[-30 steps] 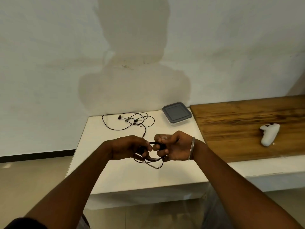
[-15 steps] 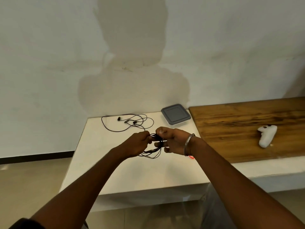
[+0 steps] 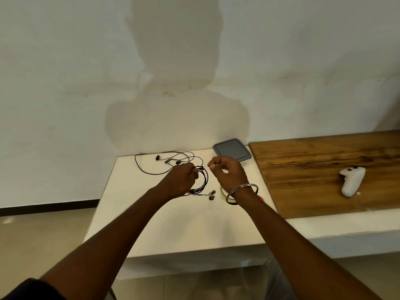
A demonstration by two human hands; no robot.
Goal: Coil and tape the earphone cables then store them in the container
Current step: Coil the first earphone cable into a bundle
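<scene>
Change: the coiled black earphone cable (image 3: 206, 179), gripped by both hands half a second ago, is now held by the left hand (image 3: 180, 180) alone, farther out over the white counter (image 3: 173, 230).
Right hand (image 3: 229, 176): drawn off just right of the coil, fingers curled, thumb at fingertip; whether anything is pinched cannot be told.
Container: the square grey-lidded plastic container (image 3: 232, 150) is set at the far edge, lid on, contents hidden.
Loose black earphone cable (image 3: 157, 157): spread at the far left.
</scene>
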